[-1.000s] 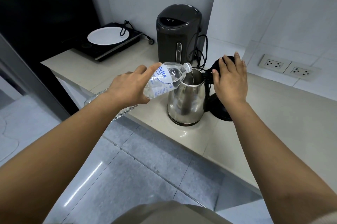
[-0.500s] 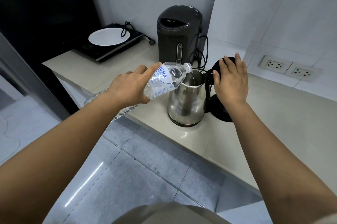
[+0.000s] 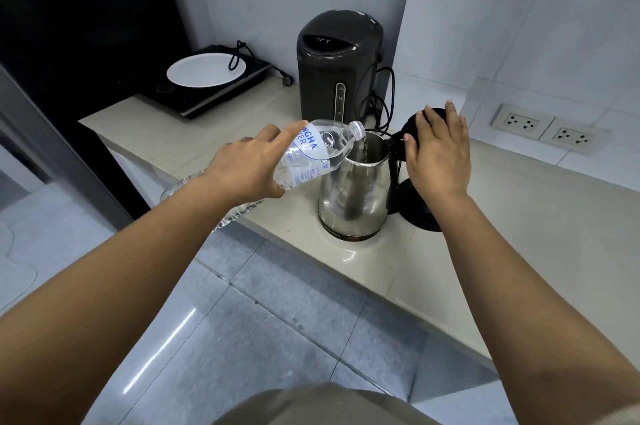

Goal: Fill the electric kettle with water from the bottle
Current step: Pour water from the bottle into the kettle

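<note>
A steel electric kettle (image 3: 353, 203) stands on the beige counter (image 3: 519, 217) with its black lid (image 3: 410, 128) swung open to the right. My left hand (image 3: 249, 168) grips a clear plastic water bottle (image 3: 311, 154) with a blue-lettered label. The bottle is tilted, its uncapped neck at the kettle's rim. A thin stream of water (image 3: 364, 151) runs from the neck into the kettle. My right hand (image 3: 438, 154) lies flat against the open lid and holds it back, fingers extended. The bottle's lower end is partly hidden behind my left wrist.
A dark hot-water dispenser (image 3: 332, 71) with looped cords (image 3: 381, 95) stands right behind the kettle. At the back left a white plate (image 3: 206, 71) sits on a black induction hob (image 3: 207, 102). Wall sockets (image 3: 521, 121) are at the right. The counter's front edge (image 3: 346, 269) drops to a tiled floor.
Almost nothing moved. The bottle stays tilted at the kettle's mouth and my right hand stays on the lid. My view shifted slightly.
</note>
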### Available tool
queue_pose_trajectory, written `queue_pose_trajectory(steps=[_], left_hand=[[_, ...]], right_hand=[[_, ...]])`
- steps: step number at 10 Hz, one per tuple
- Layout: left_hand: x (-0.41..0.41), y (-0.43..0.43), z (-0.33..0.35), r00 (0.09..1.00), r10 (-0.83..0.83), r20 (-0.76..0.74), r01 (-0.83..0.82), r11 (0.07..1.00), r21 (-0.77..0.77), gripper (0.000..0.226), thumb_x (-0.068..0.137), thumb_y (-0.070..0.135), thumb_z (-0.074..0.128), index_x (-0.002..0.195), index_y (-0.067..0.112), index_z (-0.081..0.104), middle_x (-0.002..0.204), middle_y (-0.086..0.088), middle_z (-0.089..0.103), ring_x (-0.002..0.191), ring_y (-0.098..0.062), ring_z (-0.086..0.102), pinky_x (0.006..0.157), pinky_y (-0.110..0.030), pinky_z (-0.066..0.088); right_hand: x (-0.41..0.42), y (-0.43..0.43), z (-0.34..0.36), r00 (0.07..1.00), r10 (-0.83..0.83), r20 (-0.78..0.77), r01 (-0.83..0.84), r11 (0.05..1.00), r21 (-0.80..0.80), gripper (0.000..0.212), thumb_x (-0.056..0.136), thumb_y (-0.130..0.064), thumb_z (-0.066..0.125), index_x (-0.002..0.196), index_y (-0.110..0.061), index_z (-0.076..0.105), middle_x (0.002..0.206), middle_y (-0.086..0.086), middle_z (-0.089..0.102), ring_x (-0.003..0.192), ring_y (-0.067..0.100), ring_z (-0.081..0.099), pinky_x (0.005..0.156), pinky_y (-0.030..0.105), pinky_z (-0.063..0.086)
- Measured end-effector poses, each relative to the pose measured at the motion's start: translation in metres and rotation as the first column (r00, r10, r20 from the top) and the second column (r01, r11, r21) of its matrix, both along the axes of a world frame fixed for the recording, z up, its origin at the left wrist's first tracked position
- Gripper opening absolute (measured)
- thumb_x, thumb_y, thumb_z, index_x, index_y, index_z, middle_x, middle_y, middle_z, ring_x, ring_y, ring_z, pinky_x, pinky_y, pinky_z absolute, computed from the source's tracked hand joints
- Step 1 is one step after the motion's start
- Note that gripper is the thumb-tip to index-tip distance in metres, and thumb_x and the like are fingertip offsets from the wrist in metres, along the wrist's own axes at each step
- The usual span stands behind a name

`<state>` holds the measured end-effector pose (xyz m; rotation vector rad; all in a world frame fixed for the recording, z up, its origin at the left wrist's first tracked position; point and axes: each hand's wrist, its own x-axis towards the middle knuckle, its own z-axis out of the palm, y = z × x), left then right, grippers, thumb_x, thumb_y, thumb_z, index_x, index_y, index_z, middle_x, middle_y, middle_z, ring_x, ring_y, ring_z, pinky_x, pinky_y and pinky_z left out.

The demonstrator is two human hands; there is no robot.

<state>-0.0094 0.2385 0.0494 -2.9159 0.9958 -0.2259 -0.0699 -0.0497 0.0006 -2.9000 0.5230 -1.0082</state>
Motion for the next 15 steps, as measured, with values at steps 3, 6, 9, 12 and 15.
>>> queue_pose_trajectory(steps=[3,6,9,12,15], left_hand=[[0.0010,0.0006,0.0028,1.000,-0.007,0.016,0.007,1.000,0.012,0.112,0.070,0.044,0.078,0.149,0.040,-0.001,0.131,-0.002,0.044,0.100,-0.032,0.059,0.072,-0.041,0.051],[0.0013,0.0017,0.0033,1.000,-0.013,0.010,0.013,1.000,0.013,0.112,0.070,0.044,0.078,0.148,0.041,-0.002,0.130,-0.001,0.044,0.099,-0.032,0.059,0.071,-0.041,0.052],[0.0018,0.0016,0.0017,1.000,-0.013,0.007,0.012,1.000,0.015,0.112,0.070,0.044,0.078,0.149,0.040,-0.002,0.129,-0.001,0.045,0.098,-0.031,0.059,0.069,-0.041,0.052],[0.0027,0.0000,0.0039,1.000,-0.006,0.001,0.006,1.000,0.024,0.112,0.070,0.043,0.078,0.149,0.041,-0.002,0.130,-0.001,0.044,0.099,-0.032,0.059,0.072,-0.041,0.052],[0.0032,-0.0015,0.0056,1.000,0.004,-0.008,-0.004,1.000,0.019,0.112,0.069,0.042,0.077,0.149,0.043,-0.001,0.130,-0.001,0.044,0.100,-0.034,0.059,0.074,-0.042,0.050]], right_hand=[[0.0004,-0.0014,-0.0005,1.000,0.005,0.009,-0.005,1.000,-0.001,0.046,0.101,-0.033,0.039,0.138,-0.007,0.048,0.148,0.008,0.044,0.148,0.027,0.016,0.121,0.039,0.006],[0.0011,-0.0012,0.0004,1.000,0.006,0.010,-0.006,1.000,0.007,0.046,0.100,-0.033,0.040,0.136,-0.007,0.050,0.148,0.008,0.045,0.148,0.028,0.017,0.121,0.039,0.006],[0.0012,-0.0005,0.0007,1.000,0.004,0.011,-0.004,1.000,0.005,0.046,0.100,-0.033,0.041,0.136,-0.006,0.049,0.148,0.009,0.044,0.148,0.028,0.016,0.121,0.040,0.007],[0.0006,0.0004,0.0007,1.000,-0.005,-0.011,0.005,1.000,-0.003,0.047,0.098,-0.032,0.044,0.138,-0.007,0.047,0.151,0.008,0.040,0.148,0.029,0.014,0.121,0.041,0.007],[0.0013,0.0010,0.0002,1.000,-0.004,-0.015,0.004,1.000,0.001,0.048,0.098,-0.031,0.045,0.139,-0.006,0.047,0.150,0.008,0.041,0.148,0.029,0.016,0.121,0.041,0.006]])
